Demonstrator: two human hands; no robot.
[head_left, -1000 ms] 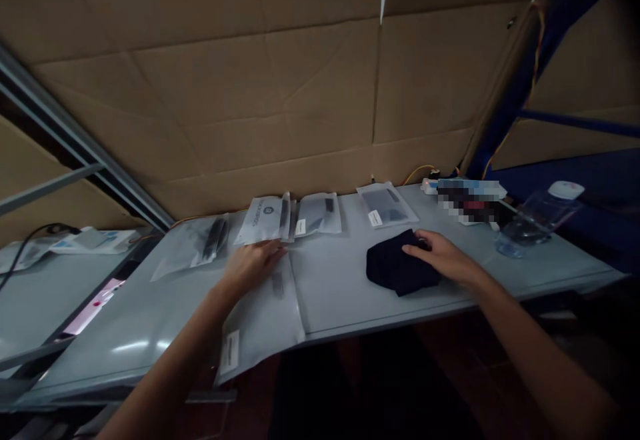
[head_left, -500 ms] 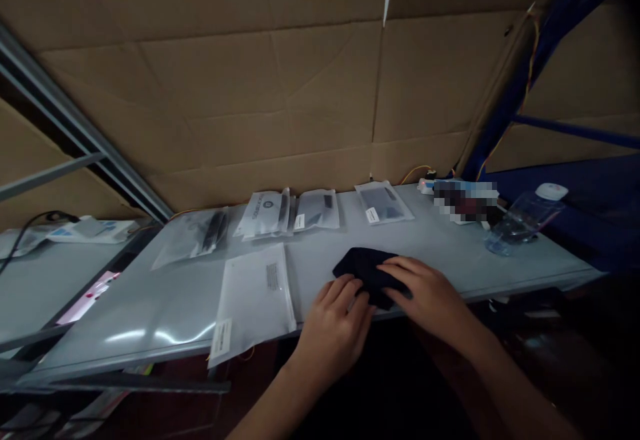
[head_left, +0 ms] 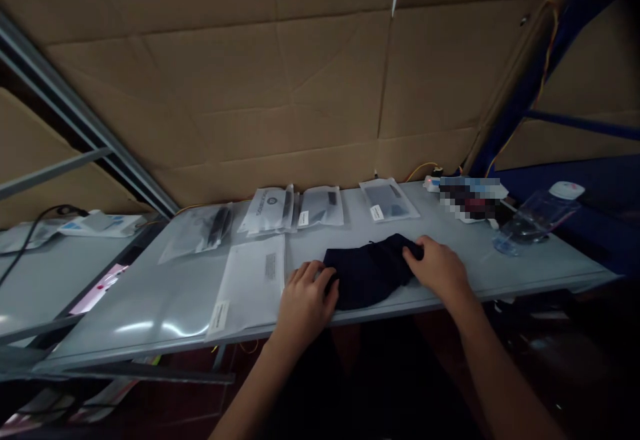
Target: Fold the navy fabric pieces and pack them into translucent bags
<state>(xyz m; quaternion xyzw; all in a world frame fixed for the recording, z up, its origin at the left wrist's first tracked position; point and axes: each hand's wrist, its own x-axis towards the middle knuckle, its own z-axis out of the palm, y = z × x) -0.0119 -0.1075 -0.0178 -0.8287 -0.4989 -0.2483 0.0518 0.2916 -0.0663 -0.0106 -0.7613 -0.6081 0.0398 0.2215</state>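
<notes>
Gripping dark cloth (head_left: 367, 275) at opposite ends, left hand (head_left: 305, 297) and right hand (head_left: 441, 268) (folds too dark for detail).

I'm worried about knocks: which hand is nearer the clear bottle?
Right. The right hand holds the right end of the dark cloth, left of the bottle; the left hand, at the cloth's left end, is farther off.

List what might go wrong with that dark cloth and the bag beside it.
The dark cloth lies close to the front edge of the table, so a tug might drag it off. The left hand is right beside the frosted bag, so a bump might shift it.
</notes>
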